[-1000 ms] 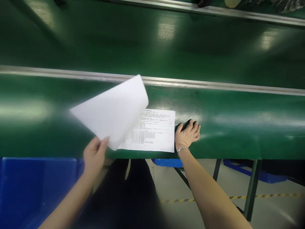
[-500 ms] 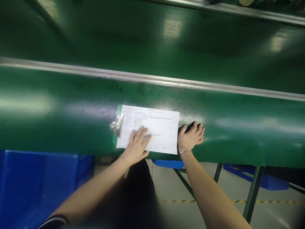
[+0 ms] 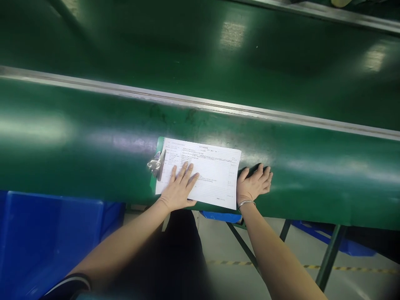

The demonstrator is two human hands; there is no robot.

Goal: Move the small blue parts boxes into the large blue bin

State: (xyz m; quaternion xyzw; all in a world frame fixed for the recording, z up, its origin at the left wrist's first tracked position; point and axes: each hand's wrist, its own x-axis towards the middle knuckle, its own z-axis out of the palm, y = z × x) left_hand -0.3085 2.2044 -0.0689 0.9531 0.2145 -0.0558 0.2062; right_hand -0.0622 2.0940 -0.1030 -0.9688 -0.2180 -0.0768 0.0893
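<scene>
A green clipboard [image 3: 161, 143] lies on the green bench top, its metal clip [image 3: 155, 164] at the left end. Printed sheets [image 3: 215, 166] are held under the clip and cover most of the board. My left hand [image 3: 179, 187] rests flat on the lower left part of the top sheet, fingers spread. Just past the right edge of the paper, my right hand [image 3: 254, 183] lies on the bench with its fingers extended and slightly bent, holding nothing. A metal bangle [image 3: 246, 203] circles my right wrist.
A metal rail [image 3: 200, 102] runs across the green bench [image 3: 312, 175], with a darker green surface behind it. Below the front edge are a large blue bin [image 3: 53, 241] at left, a green table leg [image 3: 329, 254] and a blue crate [image 3: 353, 246] at right.
The view has shifted slightly, so the clipboard appears a little farther right and more tilted. My left hand still lies flat on the paper; my right hand stays beside it.
</scene>
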